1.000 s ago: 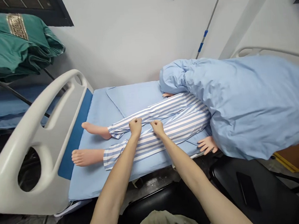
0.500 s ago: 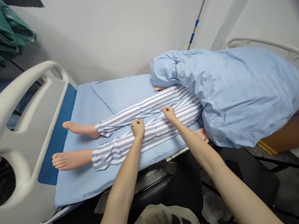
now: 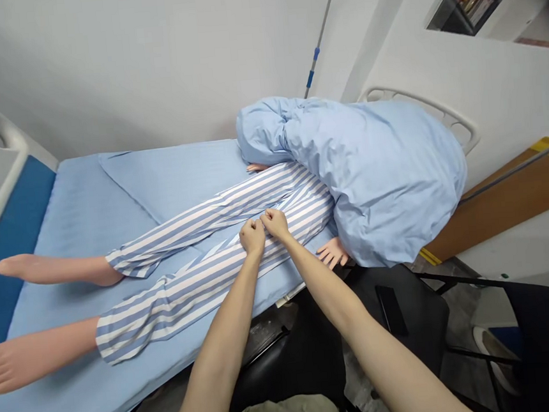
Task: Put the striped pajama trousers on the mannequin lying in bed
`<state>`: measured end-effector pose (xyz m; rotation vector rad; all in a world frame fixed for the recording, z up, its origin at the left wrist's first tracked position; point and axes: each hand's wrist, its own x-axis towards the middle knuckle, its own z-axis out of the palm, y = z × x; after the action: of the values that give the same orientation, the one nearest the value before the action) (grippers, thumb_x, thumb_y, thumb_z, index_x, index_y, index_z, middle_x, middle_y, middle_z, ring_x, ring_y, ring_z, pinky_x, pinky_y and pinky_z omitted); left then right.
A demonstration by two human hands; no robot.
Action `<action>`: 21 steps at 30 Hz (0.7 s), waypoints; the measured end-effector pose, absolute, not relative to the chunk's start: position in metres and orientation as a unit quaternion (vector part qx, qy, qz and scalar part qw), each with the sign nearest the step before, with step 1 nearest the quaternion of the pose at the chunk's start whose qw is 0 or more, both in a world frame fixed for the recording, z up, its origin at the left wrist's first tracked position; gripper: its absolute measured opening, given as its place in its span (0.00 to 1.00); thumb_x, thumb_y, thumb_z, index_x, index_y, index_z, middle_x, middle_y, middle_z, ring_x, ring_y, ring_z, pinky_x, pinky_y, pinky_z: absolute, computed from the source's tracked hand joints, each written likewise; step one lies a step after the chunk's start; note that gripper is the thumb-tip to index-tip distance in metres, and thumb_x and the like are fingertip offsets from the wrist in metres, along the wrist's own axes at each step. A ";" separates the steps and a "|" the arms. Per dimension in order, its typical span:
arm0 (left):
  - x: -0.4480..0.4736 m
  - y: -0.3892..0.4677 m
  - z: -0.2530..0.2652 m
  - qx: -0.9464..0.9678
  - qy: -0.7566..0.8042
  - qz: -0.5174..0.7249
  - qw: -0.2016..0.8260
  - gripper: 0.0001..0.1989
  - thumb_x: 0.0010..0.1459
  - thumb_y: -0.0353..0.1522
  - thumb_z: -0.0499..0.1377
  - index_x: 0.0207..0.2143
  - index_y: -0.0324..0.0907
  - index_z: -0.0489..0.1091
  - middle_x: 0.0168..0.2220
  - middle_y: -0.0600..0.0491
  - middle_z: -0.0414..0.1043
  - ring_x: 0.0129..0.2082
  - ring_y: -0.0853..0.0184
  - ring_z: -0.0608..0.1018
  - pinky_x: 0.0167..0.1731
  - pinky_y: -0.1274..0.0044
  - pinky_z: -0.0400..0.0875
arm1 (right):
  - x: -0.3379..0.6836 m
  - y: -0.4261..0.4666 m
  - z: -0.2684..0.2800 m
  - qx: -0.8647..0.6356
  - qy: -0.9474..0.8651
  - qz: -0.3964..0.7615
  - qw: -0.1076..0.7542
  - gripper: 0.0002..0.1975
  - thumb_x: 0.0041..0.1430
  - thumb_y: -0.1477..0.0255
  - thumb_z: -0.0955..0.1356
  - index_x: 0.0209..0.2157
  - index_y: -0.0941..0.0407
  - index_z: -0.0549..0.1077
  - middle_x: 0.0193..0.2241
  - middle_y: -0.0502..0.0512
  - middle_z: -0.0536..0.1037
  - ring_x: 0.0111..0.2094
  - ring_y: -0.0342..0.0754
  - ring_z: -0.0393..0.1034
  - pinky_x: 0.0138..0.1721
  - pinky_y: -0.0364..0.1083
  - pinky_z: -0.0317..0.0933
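Note:
My left hand [image 3: 252, 237] is closed in a fist, knuckles up, above the blue-and-white striped trousers [image 3: 202, 263] of a manikin lying on the bed. Right beside it is my right hand [image 3: 275, 223], also a fist, the two nearly touching or just touching. Nothing shows in either hand. Whether the fists rest on the trouser leg or hover over it I cannot tell. The manikin's bare feet [image 3: 42, 354] point left. A light blue quilt [image 3: 377, 171] covers its upper body, and one manikin hand [image 3: 333, 252] sticks out under the quilt's near edge.
A light blue sheet [image 3: 82, 203] covers the bed. The bed's white and blue end board [image 3: 1, 185] stands at left, another bed rail [image 3: 460, 129] at right. Behind the quilt rises a thin pole [image 3: 320, 41]. Black chairs [image 3: 408, 309] stand close to the bed's near side.
My right fist has come left, closing the gap to my left fist. The view has swung to the right, so the bed and manikin sit farther left.

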<state>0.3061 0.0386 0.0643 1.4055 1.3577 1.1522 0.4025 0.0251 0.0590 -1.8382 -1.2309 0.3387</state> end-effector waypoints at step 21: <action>0.302 0.034 0.053 0.608 0.505 0.427 0.440 0.20 0.54 0.26 0.58 0.17 0.43 0.49 0.18 0.59 0.47 0.22 0.71 0.55 0.27 0.75 0.50 | 0.504 0.014 0.065 -0.865 -0.457 -0.069 0.195 0.11 0.61 0.71 0.63 0.29 0.58 0.75 0.24 0.56 0.71 0.27 0.45 0.55 0.31 0.46 0.37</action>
<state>0.3021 0.0337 0.0532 1.5089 1.2551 1.0594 0.5042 0.0139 0.0652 -2.4237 -1.2815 -0.1927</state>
